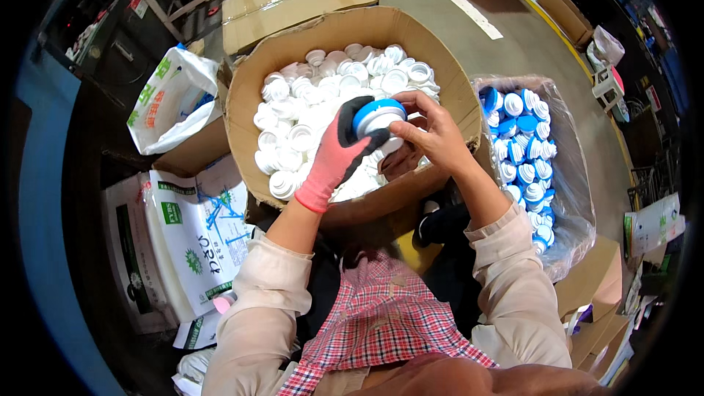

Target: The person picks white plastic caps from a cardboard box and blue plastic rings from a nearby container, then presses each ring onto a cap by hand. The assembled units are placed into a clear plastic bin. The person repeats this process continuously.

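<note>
Above a large open cardboard box [433, 44], my two hands meet at a round plastic cap with a blue rim and stepped white body [375, 114]. My left hand [339, 148], in a red glove with black fingers and palm, is closed round its left side. From the right, my bare right hand [438, 134] pinches its edge between thumb and fingers. The cap is tilted, and its underside is partly hidden. Beneath my hands, the box holds a heap of white stepped plastic caps [299, 138].
To the right stands a plastic-lined box [576, 176] of blue-and-white caps [525, 173]. A closed carton [293, 1] lies behind the big box. At left are a white bag [172, 103] and a printed sheet with blue plastic strips [227, 216].
</note>
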The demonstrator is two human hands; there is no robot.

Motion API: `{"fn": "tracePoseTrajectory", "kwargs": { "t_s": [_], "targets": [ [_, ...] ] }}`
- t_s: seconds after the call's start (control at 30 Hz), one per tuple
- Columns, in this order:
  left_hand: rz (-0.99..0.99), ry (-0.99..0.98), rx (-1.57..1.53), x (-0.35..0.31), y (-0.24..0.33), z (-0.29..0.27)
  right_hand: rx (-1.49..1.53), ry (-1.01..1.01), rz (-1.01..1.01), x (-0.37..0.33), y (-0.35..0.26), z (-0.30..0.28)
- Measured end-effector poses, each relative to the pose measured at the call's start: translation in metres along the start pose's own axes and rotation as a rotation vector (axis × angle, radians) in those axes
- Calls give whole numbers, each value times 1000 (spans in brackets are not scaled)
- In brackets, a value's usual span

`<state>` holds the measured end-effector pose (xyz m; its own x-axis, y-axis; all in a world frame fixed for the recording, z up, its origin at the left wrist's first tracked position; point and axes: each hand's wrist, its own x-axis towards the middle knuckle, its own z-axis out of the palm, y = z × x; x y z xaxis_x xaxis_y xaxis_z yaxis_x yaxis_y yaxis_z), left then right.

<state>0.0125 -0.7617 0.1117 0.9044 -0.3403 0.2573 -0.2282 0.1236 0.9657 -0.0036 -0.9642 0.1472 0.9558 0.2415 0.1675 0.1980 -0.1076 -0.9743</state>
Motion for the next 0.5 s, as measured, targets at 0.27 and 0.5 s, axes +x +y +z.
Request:
{"fn": "tracePoseTrajectory", "kwargs": {
  "t_s": [0.27,0.5],
  "targets": [
    [85,45,473,-9,21,9,-127,20,-65,-1,10,-5],
    [113,115,528,-15,17,12,-170,12,59,-3,10,-2]
  ]
}}
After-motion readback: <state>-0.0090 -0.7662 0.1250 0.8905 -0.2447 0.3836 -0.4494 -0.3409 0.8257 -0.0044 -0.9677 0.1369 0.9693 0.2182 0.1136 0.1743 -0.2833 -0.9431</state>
